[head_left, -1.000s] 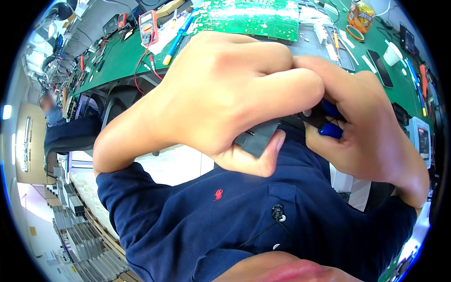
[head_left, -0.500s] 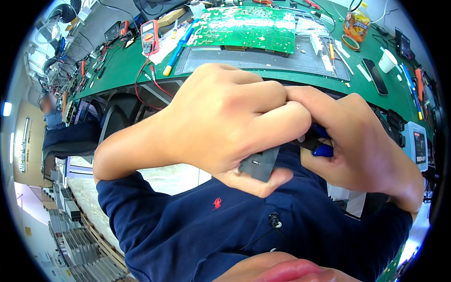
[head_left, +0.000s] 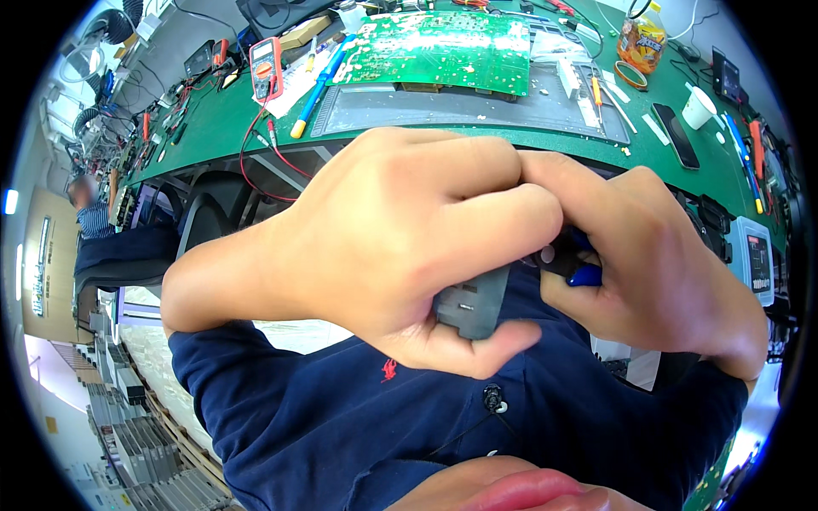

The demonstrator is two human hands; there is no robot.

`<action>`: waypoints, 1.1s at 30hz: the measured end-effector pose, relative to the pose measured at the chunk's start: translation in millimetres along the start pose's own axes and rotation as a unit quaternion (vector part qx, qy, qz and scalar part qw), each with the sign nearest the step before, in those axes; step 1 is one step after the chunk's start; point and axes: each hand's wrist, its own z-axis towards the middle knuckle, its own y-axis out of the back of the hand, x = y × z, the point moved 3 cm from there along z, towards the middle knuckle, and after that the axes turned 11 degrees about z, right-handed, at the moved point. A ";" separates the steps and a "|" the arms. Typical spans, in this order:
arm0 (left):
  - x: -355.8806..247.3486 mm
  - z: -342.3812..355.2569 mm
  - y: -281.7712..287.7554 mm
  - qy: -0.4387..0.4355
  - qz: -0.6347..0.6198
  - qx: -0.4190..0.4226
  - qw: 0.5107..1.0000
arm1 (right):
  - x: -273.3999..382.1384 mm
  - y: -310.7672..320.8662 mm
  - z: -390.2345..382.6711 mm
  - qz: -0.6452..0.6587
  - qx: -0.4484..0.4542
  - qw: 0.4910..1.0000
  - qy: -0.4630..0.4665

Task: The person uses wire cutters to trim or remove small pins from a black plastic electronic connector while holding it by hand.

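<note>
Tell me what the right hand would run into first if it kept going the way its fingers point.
Most likely the left hand: the right hand points leftward, its fingers already touching the left hand's knuckles over the grey part.

Multimeter (head_left: 266, 66): red-cased, dark display, far left of the bench (head_left: 213, 128), beside the green circuit board.
Phone (head_left: 679, 136): black slab with dark screen, flat on the bench's right side, near a white cup.
Jar (head_left: 641, 36): clear, orange-yellow label, far right back.
Panel (head_left: 757, 260): grey box with small display, right bench edge.
</note>
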 end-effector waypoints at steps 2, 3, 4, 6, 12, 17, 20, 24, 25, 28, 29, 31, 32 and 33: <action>-0.8 2.8 2.5 0.023 -0.040 0.017 0.999 | 0.9 -0.2 -1.1 0.002 -0.003 1.000 0.006; -2.4 2.7 3.9 0.035 -0.055 0.023 0.998 | 1.1 -1.7 -1.5 0.008 -0.009 1.000 0.015; -3.6 2.3 4.0 0.040 -0.065 0.021 0.997 | 2.3 -1.6 -2.0 0.009 -0.007 1.000 0.017; -4.4 1.4 4.5 0.046 -0.074 0.023 0.996 | 4.8 0.6 -3.0 0.007 0.005 1.000 0.012; -7.8 1.8 10.1 0.045 -0.036 0.071 0.996 | 6.3 -5.2 1.9 0.043 -0.018 0.999 -0.006; -8.2 1.2 10.9 0.030 -0.003 0.087 0.996 | 11.2 -4.0 2.6 0.025 -0.039 0.999 0.004; 1.8 -4.4 12.1 0.040 0.035 0.093 0.994 | 7.8 2.7 3.6 0.001 -0.050 0.999 -0.019; 10.6 1.2 17.3 0.032 0.006 0.015 0.999 | 3.8 -0.4 -1.9 -0.047 -0.142 0.988 0.038; 15.9 -0.8 18.4 0.042 -0.005 0.014 0.999 | 1.7 -3.6 -1.0 -0.043 -0.171 0.983 0.047; 30.0 -10.8 7.5 0.086 -0.055 -0.020 0.995 | -4.9 6.9 3.5 0.031 -0.165 0.986 -0.013; 34.2 -15.7 2.4 0.103 -0.074 -0.038 0.991 | -6.1 6.7 4.8 0.050 -0.173 0.983 -0.022; 38.9 -18.9 -5.0 0.109 -0.145 -0.048 0.982 | -15.3 8.5 6.1 0.069 -0.179 0.981 -0.014; 38.0 -17.3 -7.3 0.107 -0.196 -0.055 0.973 | -19.7 8.5 7.9 0.078 -0.190 0.979 -0.002; 36.9 -15.7 -9.6 0.106 -0.245 -0.061 0.962 | -25.8 3.9 10.2 0.086 -0.215 0.973 0.024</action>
